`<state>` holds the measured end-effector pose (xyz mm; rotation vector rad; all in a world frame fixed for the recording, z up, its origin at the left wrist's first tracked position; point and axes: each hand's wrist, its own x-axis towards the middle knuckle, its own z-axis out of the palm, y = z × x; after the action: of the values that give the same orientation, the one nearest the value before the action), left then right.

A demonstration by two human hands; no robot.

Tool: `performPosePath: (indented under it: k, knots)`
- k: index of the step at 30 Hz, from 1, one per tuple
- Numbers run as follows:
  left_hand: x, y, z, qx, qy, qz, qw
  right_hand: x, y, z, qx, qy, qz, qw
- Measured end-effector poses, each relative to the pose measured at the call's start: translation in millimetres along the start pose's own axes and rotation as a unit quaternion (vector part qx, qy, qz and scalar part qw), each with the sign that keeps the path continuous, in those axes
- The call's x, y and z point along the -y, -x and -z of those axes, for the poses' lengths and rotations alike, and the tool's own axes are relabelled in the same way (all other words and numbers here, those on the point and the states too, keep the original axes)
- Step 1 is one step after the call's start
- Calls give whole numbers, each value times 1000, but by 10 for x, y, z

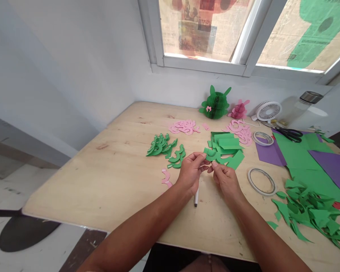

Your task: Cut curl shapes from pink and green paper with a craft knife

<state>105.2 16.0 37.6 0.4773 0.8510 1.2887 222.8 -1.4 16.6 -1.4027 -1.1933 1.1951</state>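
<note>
Between my fingertips is a small green paper piece [211,154] with a curved line on it. My left hand [193,170] pinches its left side, and my right hand [224,176] grips its lower edge. Just behind it lies a stack of green paper pieces [229,142]. A pen with a white barrel [196,198] rests on the table below my left hand. To the left are curved green cutouts [176,156] with white strips, a larger pile of green cutouts [159,145], and a pink curved cutout [166,176].
Pink cutouts lie in two piles [184,127] near the back. A green paper figure [216,104], a pink one [239,109] and a small fan [268,112] stand by the wall. Rightward are tape rolls [248,179], scissors [289,133], green sheets [308,158] and green scraps [311,211].
</note>
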Motion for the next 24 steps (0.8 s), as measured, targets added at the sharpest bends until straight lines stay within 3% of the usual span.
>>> performPosePath:
  k: [15,24]
  knots:
    - [-105,-45,13,-30,-83,-54,995,-32,-8,20,16,14,-11,1000]
    - [-103,-29,7,-23,-74,-47,996,-34,-15,19,16,8,-9,1000]
